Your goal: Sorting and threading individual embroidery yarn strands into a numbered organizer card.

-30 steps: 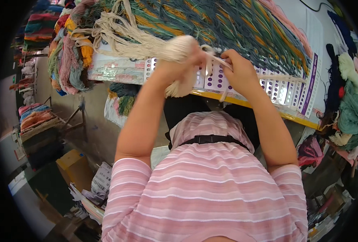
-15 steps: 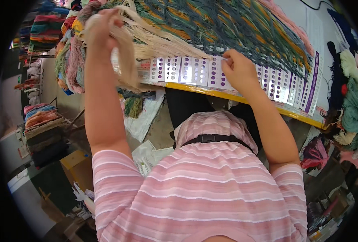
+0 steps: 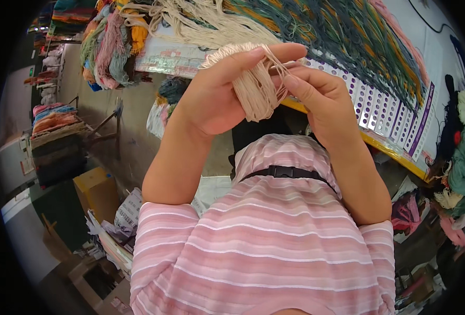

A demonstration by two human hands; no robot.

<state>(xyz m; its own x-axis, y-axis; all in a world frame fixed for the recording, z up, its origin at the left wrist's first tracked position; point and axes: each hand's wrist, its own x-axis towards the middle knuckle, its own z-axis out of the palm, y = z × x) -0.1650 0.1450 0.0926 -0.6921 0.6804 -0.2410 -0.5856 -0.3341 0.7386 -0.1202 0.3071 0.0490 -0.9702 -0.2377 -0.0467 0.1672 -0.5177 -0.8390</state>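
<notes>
A cream skein of thread (image 3: 256, 94) hangs over the palm and fingers of my left hand (image 3: 211, 102), its looped end drooping below. My left fingers are closed around it, with one finger stretched out along the top. Right beside it, my right hand (image 3: 327, 100) pinches several strands at the skein's right side between thumb and fingers. Behind my hands, more cream threads (image 3: 206, 26) lie loose on the table. Next to them spreads a wide layer of dark blue-green and mustard threads (image 3: 321, 31).
White cards with purple dots (image 3: 369, 100) line the table's yellow front edge (image 3: 395, 152). Colourful skeins (image 3: 104, 50) hang at the table's left end, others (image 3: 460, 163) at the right. A rack of folded yarn (image 3: 56, 126) and a cardboard box (image 3: 96, 191) stand at the left.
My left hand has come down and right from the far left, bringing the cream skein in front of me. My right hand has left the cards and now pinches its strands.
</notes>
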